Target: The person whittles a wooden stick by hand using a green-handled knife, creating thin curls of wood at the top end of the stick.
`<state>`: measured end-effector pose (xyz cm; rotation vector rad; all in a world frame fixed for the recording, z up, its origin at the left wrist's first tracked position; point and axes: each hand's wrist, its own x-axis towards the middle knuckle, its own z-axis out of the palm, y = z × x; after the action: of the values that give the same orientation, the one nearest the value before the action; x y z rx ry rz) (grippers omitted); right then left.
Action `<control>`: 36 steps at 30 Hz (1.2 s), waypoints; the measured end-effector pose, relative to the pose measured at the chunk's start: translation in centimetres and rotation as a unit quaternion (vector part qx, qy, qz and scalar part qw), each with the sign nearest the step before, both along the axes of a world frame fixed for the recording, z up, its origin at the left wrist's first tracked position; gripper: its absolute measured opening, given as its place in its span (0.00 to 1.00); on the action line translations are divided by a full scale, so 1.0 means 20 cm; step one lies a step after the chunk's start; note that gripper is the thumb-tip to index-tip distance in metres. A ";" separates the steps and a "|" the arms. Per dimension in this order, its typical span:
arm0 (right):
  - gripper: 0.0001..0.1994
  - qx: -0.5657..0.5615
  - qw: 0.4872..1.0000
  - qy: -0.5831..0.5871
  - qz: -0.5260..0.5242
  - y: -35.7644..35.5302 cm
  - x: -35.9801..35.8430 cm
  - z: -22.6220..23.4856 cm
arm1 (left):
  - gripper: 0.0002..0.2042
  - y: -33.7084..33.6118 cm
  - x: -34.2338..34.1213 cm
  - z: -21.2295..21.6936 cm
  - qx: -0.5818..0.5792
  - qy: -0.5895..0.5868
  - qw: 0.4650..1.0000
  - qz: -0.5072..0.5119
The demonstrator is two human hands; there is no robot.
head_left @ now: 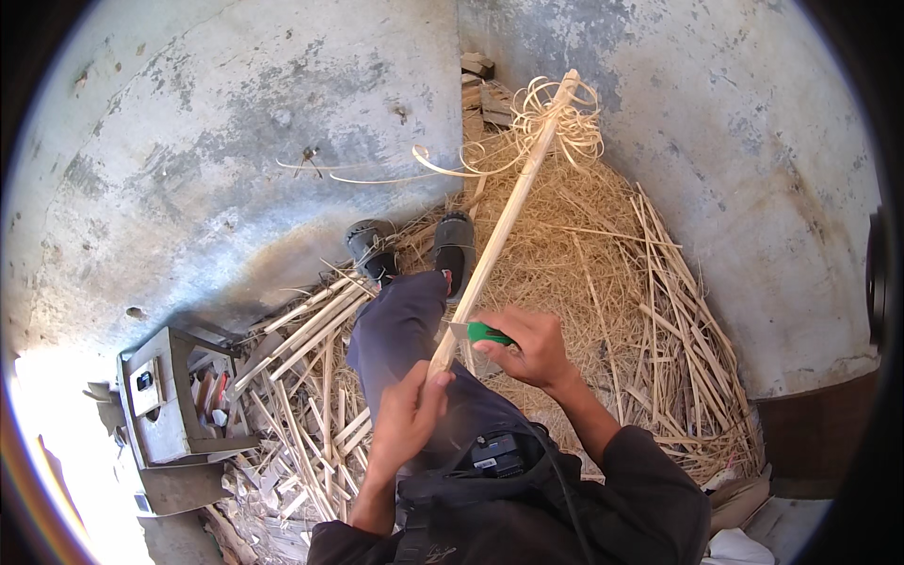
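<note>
A long pale wooden stick [508, 216] runs slanting from my lap up toward the corner of the walls. Its near end is gripped in my left hand [407, 414], fingers wrapped round it. My right hand [533, 347] is closed on the green handle of a knife [489, 333], whose short blade lies against the stick just beyond my left hand. Thin curled shavings [565, 118] bunch around the stick's far end, and a few long curls trail off to the left.
Heaped shavings [546, 245] cover the floor ahead, with loose sticks [692, 339] along the right wall. More split sticks [315, 330] lie at the left beside a worn box-like cabinet [174, 400] holding small items. My shoes [454, 247] rest near the left wall [235, 122].
</note>
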<state>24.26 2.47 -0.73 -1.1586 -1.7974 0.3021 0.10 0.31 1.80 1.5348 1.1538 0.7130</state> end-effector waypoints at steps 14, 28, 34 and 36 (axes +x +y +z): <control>0.18 0.034 0.996 -0.065 -0.044 -0.02 -0.03 0.03 | 0.15 0.00 0.01 0.02 0.017 0.010 1.000 0.012; 0.17 0.105 0.986 -0.104 -0.079 0.01 0.00 0.04 | 0.13 0.00 0.01 0.05 0.002 0.005 1.000 0.004; 0.15 0.091 0.984 -0.016 -0.151 0.11 0.15 0.03 | 0.12 -0.07 -0.03 0.00 -0.019 0.019 1.000 -0.004; 0.14 0.088 0.983 0.010 -0.161 0.12 0.16 0.04 | 0.12 -0.09 -0.05 -0.04 -0.035 0.017 0.999 -0.002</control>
<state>27.52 4.84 0.06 -1.2895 -1.5546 -0.0343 -0.84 -1.46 1.08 1.4953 1.1889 0.6406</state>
